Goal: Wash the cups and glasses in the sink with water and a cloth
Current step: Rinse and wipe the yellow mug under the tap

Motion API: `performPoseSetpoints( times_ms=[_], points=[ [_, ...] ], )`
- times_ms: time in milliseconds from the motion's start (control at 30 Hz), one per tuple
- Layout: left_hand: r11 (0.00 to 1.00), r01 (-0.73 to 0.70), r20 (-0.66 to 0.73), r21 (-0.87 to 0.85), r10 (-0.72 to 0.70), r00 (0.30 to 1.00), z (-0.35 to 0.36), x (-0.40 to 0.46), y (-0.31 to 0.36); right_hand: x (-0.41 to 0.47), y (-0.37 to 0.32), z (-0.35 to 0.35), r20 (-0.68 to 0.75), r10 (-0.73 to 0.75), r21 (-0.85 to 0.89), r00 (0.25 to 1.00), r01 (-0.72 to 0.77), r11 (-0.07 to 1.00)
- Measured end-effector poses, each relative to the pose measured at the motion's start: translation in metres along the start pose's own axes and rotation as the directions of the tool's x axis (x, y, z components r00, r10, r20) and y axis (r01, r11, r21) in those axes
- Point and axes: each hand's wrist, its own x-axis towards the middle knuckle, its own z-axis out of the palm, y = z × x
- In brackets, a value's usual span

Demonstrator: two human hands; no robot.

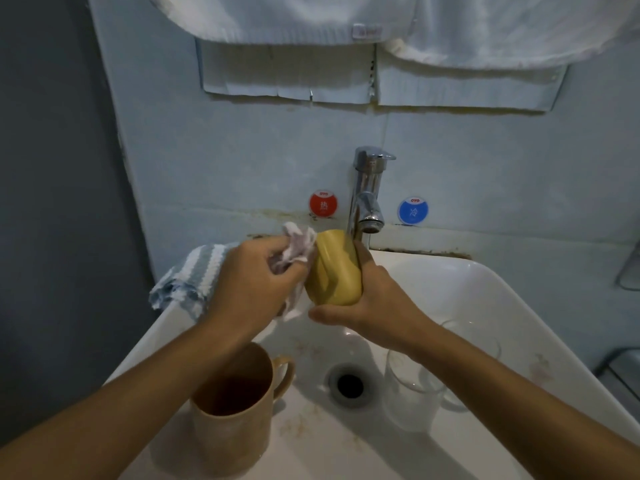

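My right hand (374, 299) grips a yellow cup (334, 268), held on its side just under the chrome tap (367, 192). My left hand (252, 278) clutches a crumpled white cloth (299, 249) pressed against the cup's left side. Down in the white sink (485, 289) a beige mug (232, 410) with a handle stands upright at the front left. Two clear glasses (415, 386) stand at the right of the drain, partly hidden by my right forearm.
A blue and white striped towel (194, 275) hangs over the sink's back left rim. The drain (349, 384) lies in the middle of the basin. Red and blue round stickers flank the tap on the wall. White towels (346, 19) hang overhead.
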Motion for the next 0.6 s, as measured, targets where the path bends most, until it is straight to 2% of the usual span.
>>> performPoseSetpoints(
  times_ms=[100,200,300,367,467,533,600],
  points=[
    [0.995,-0.086,0.004,0.04,0.086,0.996,0.006,-0.002,0.002,0.0,0.004,0.0,-0.007,0.01,0.073,1.0,-0.01,0.997],
    [0.999,0.007,-0.037,0.036,-0.005,0.999,0.009,0.0,-0.001,-0.002,0.002,-0.004,0.025,0.022,0.116,0.999,-0.025,0.993],
    [0.998,0.032,-0.054,0.051,-0.029,0.998,0.009,0.001,-0.004,-0.005,-0.001,-0.006,0.093,-0.01,0.227,0.996,-0.012,0.974],
    [0.996,0.059,-0.06,0.06,-0.055,0.997,0.008,0.004,-0.01,-0.007,-0.003,-0.007,0.164,-0.019,0.36,0.986,-0.042,0.932],
    [0.987,0.157,-0.059,-0.035,-0.159,0.986,0.005,0.011,-0.021,-0.005,-0.004,-0.012,0.198,0.025,0.586,0.98,-0.139,0.798],
    [0.968,0.233,-0.029,-0.093,-0.237,0.971,0.005,0.012,-0.021,-0.003,-0.004,-0.015,0.188,0.048,0.655,0.981,-0.162,0.738],
    [0.948,0.299,0.006,-0.106,-0.3,0.954,0.005,0.012,-0.021,-0.003,-0.003,-0.016,0.169,0.075,0.657,0.983,-0.169,0.735]
  ],
)
